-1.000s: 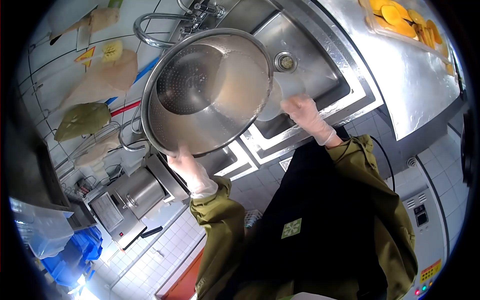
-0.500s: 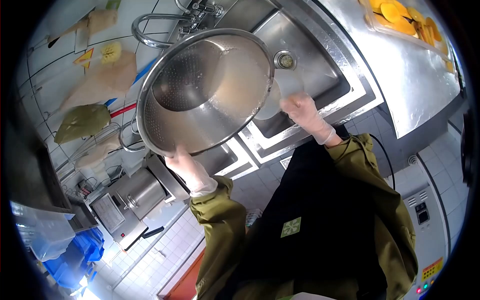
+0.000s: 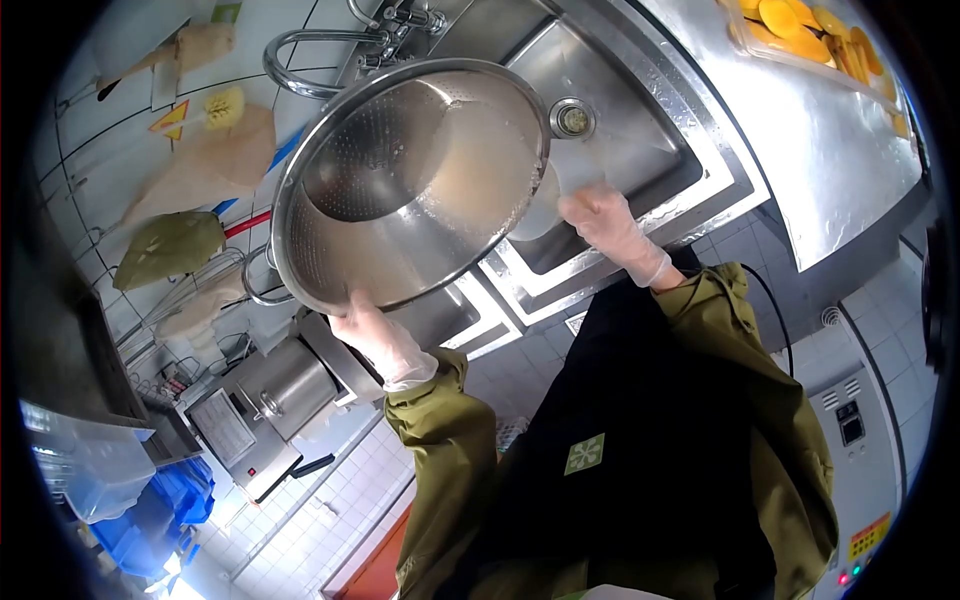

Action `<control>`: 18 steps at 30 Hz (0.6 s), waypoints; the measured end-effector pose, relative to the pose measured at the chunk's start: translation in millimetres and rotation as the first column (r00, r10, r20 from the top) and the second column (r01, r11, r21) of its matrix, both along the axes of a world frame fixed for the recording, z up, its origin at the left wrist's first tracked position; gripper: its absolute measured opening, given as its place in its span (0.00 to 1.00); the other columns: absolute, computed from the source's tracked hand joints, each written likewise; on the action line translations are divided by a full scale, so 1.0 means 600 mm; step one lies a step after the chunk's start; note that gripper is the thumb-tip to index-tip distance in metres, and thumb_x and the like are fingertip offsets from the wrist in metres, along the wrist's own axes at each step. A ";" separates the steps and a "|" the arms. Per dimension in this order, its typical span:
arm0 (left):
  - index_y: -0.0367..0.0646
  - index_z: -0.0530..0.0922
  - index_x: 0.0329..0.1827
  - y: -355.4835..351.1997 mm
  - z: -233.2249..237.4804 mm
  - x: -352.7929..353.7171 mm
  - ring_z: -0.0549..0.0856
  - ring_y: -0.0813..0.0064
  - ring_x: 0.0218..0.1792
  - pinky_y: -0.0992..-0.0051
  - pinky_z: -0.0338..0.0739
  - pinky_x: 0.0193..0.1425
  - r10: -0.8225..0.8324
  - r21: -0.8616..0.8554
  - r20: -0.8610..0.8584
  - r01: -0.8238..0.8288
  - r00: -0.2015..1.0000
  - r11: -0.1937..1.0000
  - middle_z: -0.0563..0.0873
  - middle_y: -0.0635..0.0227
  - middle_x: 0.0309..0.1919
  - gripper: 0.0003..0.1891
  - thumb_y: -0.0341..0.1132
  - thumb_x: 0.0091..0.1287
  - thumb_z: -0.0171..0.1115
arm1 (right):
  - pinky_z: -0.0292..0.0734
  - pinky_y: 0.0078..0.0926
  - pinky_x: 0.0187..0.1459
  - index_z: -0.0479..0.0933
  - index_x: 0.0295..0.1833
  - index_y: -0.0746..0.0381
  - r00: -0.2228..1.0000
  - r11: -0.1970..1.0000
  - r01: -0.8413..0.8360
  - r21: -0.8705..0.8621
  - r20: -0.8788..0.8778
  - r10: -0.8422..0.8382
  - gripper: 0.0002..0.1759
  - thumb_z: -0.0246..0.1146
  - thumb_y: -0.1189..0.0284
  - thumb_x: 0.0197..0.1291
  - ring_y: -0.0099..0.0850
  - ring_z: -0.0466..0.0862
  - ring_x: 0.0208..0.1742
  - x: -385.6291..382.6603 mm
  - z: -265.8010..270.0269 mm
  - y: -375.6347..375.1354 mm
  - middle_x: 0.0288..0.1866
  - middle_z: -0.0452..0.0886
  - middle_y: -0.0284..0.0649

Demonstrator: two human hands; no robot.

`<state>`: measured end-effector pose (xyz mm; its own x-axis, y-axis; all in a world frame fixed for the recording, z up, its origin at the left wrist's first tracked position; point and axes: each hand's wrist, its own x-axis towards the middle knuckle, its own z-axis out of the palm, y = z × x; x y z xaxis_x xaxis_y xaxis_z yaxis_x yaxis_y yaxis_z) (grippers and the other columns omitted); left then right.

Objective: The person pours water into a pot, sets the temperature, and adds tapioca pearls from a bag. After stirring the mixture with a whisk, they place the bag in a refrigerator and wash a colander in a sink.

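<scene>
A large stainless steel strainer bowl [image 3: 350,255], perforated along one side, is tilted over the sinks. My gloved left hand [image 3: 370,335] grips its lower left rim, the thumb over the edge. Pale, wet-looking matter [image 3: 480,150] lies against the inner wall, with small bits near the right rim. My gloved right hand [image 3: 602,222] is closed in a fist at the right of the bowl, around a translucent whitish plastic piece [image 3: 572,165]. The bowl's rim overlaps part of that piece; I cannot tell its kind.
A curved faucet [image 3: 290,62] stands behind the bowl. The right sink basin [image 3: 630,130] has a drain. A steel counter [image 3: 800,180] holds a tub of yellow-orange slices [image 3: 790,40]. Utensils, including a whisk [image 3: 180,300], hang on the left wall above a steel machine [image 3: 260,400].
Almost nothing differs. Both hands keep their places on the bowl and the plastic piece; the view has shifted very slightly.
</scene>
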<state>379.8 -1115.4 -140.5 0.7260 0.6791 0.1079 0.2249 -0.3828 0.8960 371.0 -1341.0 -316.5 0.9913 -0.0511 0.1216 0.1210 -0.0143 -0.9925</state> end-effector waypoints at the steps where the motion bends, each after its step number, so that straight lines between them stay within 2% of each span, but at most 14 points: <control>1: 0.30 0.75 0.46 -0.007 0.003 0.002 0.78 0.74 0.40 0.75 0.70 0.49 0.012 -0.005 0.009 -0.012 1.000 1.000 0.81 0.63 0.42 0.15 0.22 0.55 0.57 | 0.60 0.36 0.24 0.65 0.21 0.67 1.000 1.000 -0.002 -0.015 0.007 0.002 0.14 0.58 0.73 0.54 0.44 0.64 0.21 0.003 0.002 -0.002 0.17 0.64 0.48; 3: 0.30 0.75 0.46 -0.016 0.001 0.008 0.78 0.73 0.40 0.75 0.69 0.50 0.040 -0.019 0.047 -0.039 0.998 0.999 0.81 0.62 0.42 0.15 0.22 0.55 0.57 | 0.60 0.36 0.24 0.65 0.21 0.67 1.000 0.999 0.017 -0.035 0.019 -0.016 0.14 0.58 0.73 0.54 0.44 0.64 0.21 0.009 0.001 -0.005 0.17 0.63 0.48; 6: 0.30 0.75 0.47 0.009 -0.007 0.003 0.78 0.73 0.41 0.75 0.69 0.51 0.011 0.011 0.018 -0.011 1.000 1.000 0.81 0.62 0.43 0.15 0.22 0.54 0.57 | 0.60 0.36 0.23 0.65 0.21 0.67 0.999 0.999 0.034 -0.034 0.026 -0.033 0.14 0.59 0.73 0.54 0.43 0.63 0.20 0.001 0.000 0.001 0.17 0.63 0.48; 8: 0.28 0.75 0.46 0.000 -0.009 0.010 0.79 0.73 0.40 0.76 0.70 0.50 0.010 0.052 0.036 -0.012 0.999 0.999 0.81 0.59 0.42 0.15 0.22 0.56 0.54 | 0.59 0.35 0.23 0.65 0.21 0.67 0.997 0.997 0.056 -0.049 0.052 -0.054 0.14 0.59 0.73 0.53 0.42 0.63 0.19 0.007 0.001 -0.003 0.17 0.62 0.48; 11: 0.26 0.75 0.46 -0.025 -0.002 0.002 0.79 0.72 0.40 0.76 0.70 0.49 0.046 0.086 0.062 -0.051 0.997 0.995 0.81 0.57 0.42 0.15 0.23 0.56 0.53 | 0.59 0.35 0.23 0.65 0.21 0.67 0.999 1.000 -0.026 0.013 -0.020 0.026 0.14 0.59 0.73 0.53 0.41 0.62 0.18 0.002 0.001 -0.006 0.16 0.62 0.47; 13: 0.26 0.75 0.46 -0.026 -0.012 0.007 0.79 0.71 0.40 0.76 0.70 0.49 0.018 0.036 0.127 -0.022 0.992 0.999 0.82 0.56 0.42 0.15 0.25 0.55 0.54 | 0.60 0.34 0.23 0.65 0.21 0.67 0.999 0.999 0.036 -0.004 0.012 -0.036 0.13 0.58 0.73 0.53 0.40 0.63 0.18 0.009 0.000 -0.007 0.16 0.62 0.47; 14: 0.26 0.75 0.46 -0.022 -0.015 0.006 0.79 0.71 0.40 0.75 0.70 0.49 0.021 0.050 0.107 -0.027 0.994 0.998 0.82 0.56 0.42 0.16 0.25 0.55 0.54 | 0.60 0.34 0.23 0.66 0.21 0.67 0.998 0.998 0.055 -0.006 0.014 -0.055 0.13 0.57 0.73 0.53 0.39 0.64 0.17 0.002 0.000 -0.004 0.16 0.62 0.47; 17: 0.25 0.75 0.46 -0.022 -0.013 0.011 0.79 0.70 0.39 0.75 0.70 0.49 0.049 0.086 0.076 -0.055 0.996 0.995 0.81 0.56 0.42 0.16 0.26 0.55 0.55 | 0.74 0.33 0.29 0.77 0.29 0.64 0.995 0.999 -0.031 -0.034 -0.098 0.028 0.02 0.62 0.77 0.48 0.42 0.79 0.27 0.001 -0.008 -0.008 0.25 0.79 0.44; 18: 0.25 0.75 0.46 -0.024 -0.017 0.017 0.79 0.70 0.39 0.75 0.70 0.49 0.051 0.083 0.099 -0.060 0.994 0.995 0.81 0.55 0.42 0.16 0.26 0.55 0.55 | 0.74 0.33 0.29 0.77 0.29 0.64 0.998 0.998 -0.010 -0.054 -0.068 0.006 0.02 0.62 0.77 0.49 0.42 0.79 0.27 0.005 -0.010 -0.009 0.25 0.79 0.44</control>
<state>389.8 -1130.0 -150.4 0.6710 0.7033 0.2348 0.1623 -0.4484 0.8790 374.1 -1346.5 -322.6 0.9977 -0.0381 0.0568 0.0542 -0.0676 -0.9962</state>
